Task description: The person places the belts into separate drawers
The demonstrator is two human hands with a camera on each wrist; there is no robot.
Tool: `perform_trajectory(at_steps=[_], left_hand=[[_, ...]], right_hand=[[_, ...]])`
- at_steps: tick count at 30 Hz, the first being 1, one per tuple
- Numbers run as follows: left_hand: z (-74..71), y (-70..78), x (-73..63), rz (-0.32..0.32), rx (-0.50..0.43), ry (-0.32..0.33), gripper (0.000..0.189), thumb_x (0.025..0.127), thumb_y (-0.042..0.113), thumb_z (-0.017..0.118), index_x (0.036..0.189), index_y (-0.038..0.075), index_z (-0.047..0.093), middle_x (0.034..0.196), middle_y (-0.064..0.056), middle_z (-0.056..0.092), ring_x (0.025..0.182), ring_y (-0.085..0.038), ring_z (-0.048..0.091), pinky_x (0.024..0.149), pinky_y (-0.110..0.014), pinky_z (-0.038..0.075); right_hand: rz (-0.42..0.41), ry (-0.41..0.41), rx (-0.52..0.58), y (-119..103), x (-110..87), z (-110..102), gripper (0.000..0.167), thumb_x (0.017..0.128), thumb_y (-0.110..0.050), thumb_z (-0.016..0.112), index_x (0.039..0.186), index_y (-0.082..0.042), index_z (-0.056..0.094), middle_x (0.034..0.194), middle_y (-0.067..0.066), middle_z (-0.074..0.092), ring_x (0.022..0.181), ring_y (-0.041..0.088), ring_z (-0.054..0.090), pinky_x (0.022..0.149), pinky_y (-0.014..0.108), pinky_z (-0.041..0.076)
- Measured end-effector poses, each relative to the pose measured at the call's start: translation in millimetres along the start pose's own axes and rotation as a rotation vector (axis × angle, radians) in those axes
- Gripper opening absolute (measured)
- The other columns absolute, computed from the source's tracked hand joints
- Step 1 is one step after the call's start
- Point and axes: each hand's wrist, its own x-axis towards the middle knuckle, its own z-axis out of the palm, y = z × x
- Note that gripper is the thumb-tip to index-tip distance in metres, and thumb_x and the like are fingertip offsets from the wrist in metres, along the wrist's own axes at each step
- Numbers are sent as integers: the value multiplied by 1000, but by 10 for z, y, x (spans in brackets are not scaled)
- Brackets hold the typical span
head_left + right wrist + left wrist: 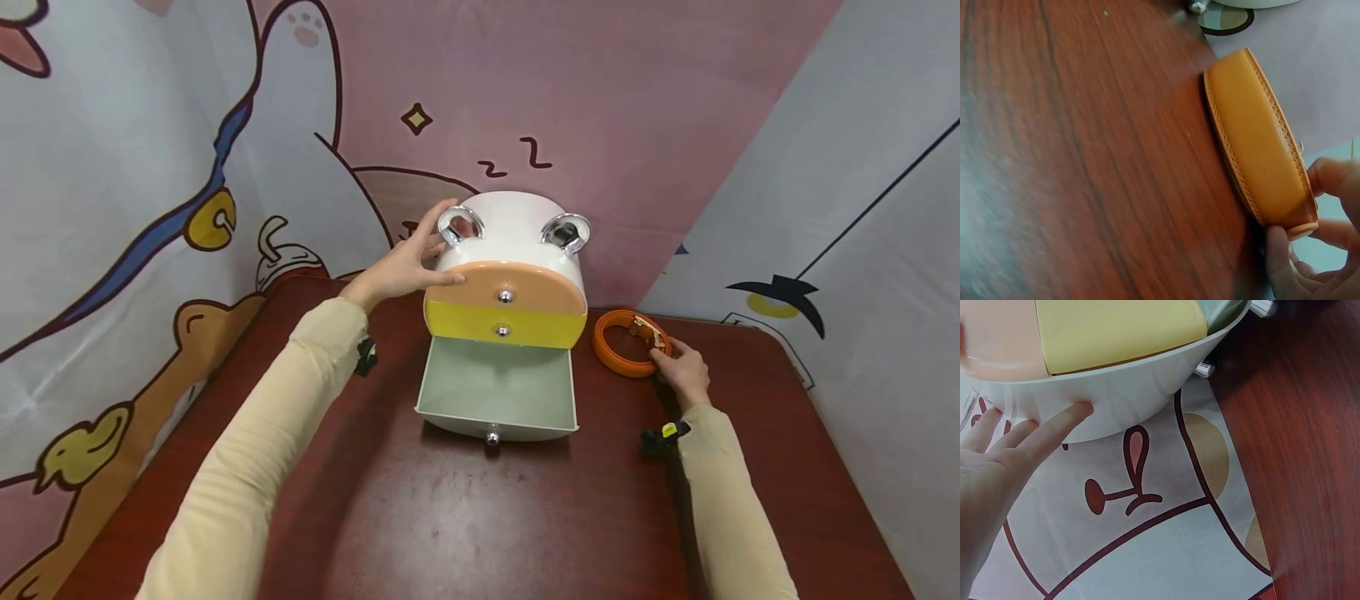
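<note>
A small rounded cabinet (pixel 517 225) with a white shell and two chrome ring ears stands at the table's back. Its orange drawer (pixel 480 287) and yellow drawer (pixel 465 323) are closed; the pale green bottom drawer (pixel 498 392) is pulled out, with nothing in it. My left hand (pixel 408 262) rests on the cabinet's left side, thumb near the orange front. In the left wrist view its fairly straight fingers (pixel 1054 428) touch the white shell. To the cabinet's right, my right hand (pixel 684 373) pinches a coiled orange belt (pixel 622 367) with a gold-coloured buckle, between thumb and fingers.
The dark red wooden table (pixel 450 517) is glossy. A cartoon-printed cloth (pixel 637 100) hangs behind the table and along its sides, close behind the cabinet. A chrome knob (pixel 492 437) juts from the front of the pulled-out drawer.
</note>
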Motion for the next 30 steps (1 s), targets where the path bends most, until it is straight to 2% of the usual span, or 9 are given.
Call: perform_trajectory(at_steps=[3, 5, 7, 9, 13, 16, 20, 27, 30], left_hand=[[-11, 7, -2, 6, 0, 4, 106, 81, 22, 81, 151, 46, 4, 154, -8, 31, 139, -33, 29, 105, -56, 31], [-16, 6, 2, 11, 0, 2, 106, 81, 22, 81, 152, 44, 4, 154, -9, 31, 139, -33, 30, 105, -56, 31], [-18, 2, 6, 12, 1, -1, 106, 81, 22, 80, 152, 44, 4, 154, -9, 31, 138, -33, 30, 104, -56, 31], [-15, -1, 9, 11, -2, -6, 106, 81, 22, 81, 152, 44, 4, 154, -10, 31, 138, -33, 30, 104, -56, 32], [-2, -6, 12, 7, -4, -5, 107, 81, 23, 81, 151, 44, 4, 153, -8, 32, 138, -32, 31, 103, -56, 33], [1, -6, 10, 8, -7, -4, 108, 81, 21, 81, 153, 41, 3, 153, -8, 32, 138, -32, 31, 104, -56, 32], [-4, 31, -5, -1, -11, -7, 108, 82, 17, 79, 154, 36, 1, 154, -12, 30, 139, -33, 30, 105, -55, 30], [0, 274, -104, -19, -8, -26, 105, 84, 10, 77, 155, 27, 1, 154, -20, 26, 139, -39, 27, 106, -56, 28], [1, 327, -128, -21, 1, -33, 105, 84, 8, 76, 155, 26, 0, 154, -20, 26, 139, -38, 27, 107, -57, 26]], right_hand=[[9, 26, 34, -14, -24, 21, 64, 95, -35, 55, 149, -6, 36, 115, 26, 61, 64, 12, 62, 94, 49, 41], [14, 43, 56, -17, -38, 30, 64, 95, -35, 57, 149, -7, 38, 107, 24, 64, 61, 12, 64, 94, 49, 42], [20, 58, 69, -24, -60, 38, 63, 94, -35, 57, 148, -7, 40, 104, 23, 65, 69, 18, 65, 95, 50, 40], [28, 71, 73, -22, -70, 43, 63, 94, -35, 58, 147, -7, 41, 109, 24, 64, 84, 28, 64, 96, 52, 38], [34, 91, 56, -34, -91, 45, 62, 93, -34, 58, 146, -4, 42, 127, 30, 54, 110, 45, 48, 99, 58, 29], [49, 87, 62, -49, -100, 42, 62, 93, -33, 58, 145, -3, 43, 136, 30, 46, 120, 49, 38, 101, 59, 24], [65, 80, 71, -67, -113, 30, 62, 93, -32, 59, 145, -3, 43, 137, 30, 44, 125, 49, 33, 103, 60, 20], [37, 74, 31, -91, -151, -12, 60, 92, -30, 60, 143, -1, 46, 138, 31, 43, 124, 50, 33, 100, 61, 20], [15, 83, 13, -113, -171, -31, 59, 92, -31, 61, 141, -1, 48, 137, 31, 44, 122, 50, 35, 99, 60, 21]])
